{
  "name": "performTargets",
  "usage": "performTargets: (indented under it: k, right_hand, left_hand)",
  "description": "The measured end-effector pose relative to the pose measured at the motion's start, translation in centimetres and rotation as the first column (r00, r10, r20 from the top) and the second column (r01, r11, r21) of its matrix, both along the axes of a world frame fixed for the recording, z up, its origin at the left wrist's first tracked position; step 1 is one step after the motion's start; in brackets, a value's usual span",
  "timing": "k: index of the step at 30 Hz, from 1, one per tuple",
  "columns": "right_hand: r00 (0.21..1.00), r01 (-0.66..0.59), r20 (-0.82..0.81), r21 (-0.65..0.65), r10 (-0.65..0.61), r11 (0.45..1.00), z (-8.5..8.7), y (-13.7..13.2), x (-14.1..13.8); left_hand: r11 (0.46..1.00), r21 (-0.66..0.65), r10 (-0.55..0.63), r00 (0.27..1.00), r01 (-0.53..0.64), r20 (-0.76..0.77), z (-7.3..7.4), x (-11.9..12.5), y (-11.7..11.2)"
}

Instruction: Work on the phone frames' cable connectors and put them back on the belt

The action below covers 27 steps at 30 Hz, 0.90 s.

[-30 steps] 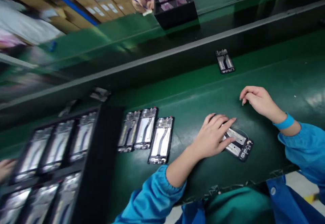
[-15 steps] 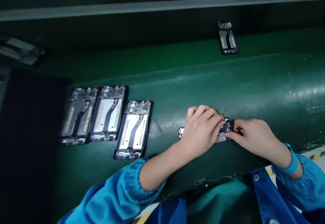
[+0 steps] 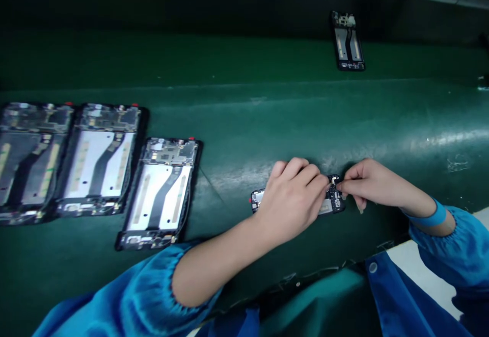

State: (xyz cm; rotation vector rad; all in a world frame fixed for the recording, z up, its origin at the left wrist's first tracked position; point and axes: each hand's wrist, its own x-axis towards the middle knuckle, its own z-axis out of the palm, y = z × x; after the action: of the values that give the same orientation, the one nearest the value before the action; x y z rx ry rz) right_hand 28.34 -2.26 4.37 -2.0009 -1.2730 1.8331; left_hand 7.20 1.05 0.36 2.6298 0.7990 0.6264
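Observation:
An opened phone [image 3: 337, 203] lies sideways on the green mat, its circuit parts and a strip of its pale inner plate showing. My left hand [image 3: 288, 199] is closed over its middle, hiding most of it, with the fingertips near the right end. At that end, the thumb and forefinger of my right hand [image 3: 369, 181] are pinched together over the small parts. Whatever is between those fingertips is too small to make out. The right hand's other fingers curl below.
Three more opened phones stand in a row to the left: a near one [image 3: 160, 194], a middle one [image 3: 101, 158] and a far-left one [image 3: 32, 163]. Another opened phone [image 3: 348, 41] lies at the back, near a dark wall. The green mat [image 3: 237, 123] covers the bench.
The view has shifted and turned, so the row of phones appears larger and farther left. My right hand's thumb and forefinger have come together over the phone's right end. My left hand stays on it.

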Motion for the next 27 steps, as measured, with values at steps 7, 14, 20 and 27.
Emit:
performTargets:
  k: [7,14,20,27]
  right_hand:
    - [1.0,0.024,0.01,-0.089,-0.023,0.996,0.1,0.13,0.04]
    - [0.999,0.033,0.042,-0.107,-0.029,0.994,0.14,0.36,-0.3]
    - [0.998,0.047,0.041,-0.183,-0.04,0.982,0.29,0.84,-0.79]
    - [0.996,0.062,-0.052,-0.198,-0.073,0.978,-0.03,0.76,-0.02]
  left_hand:
    - [0.997,-0.073,-0.018,0.999,0.021,0.035,0.03,-0.11,-0.03]
    - [0.992,-0.111,-0.054,0.997,0.059,0.051,0.14,-0.17,0.0]
    - [0.975,-0.222,0.016,0.996,0.004,0.088,0.06,-0.09,0.22]
    - [0.974,-0.224,0.016,0.995,0.005,0.094,-0.13,0.04,0.08]
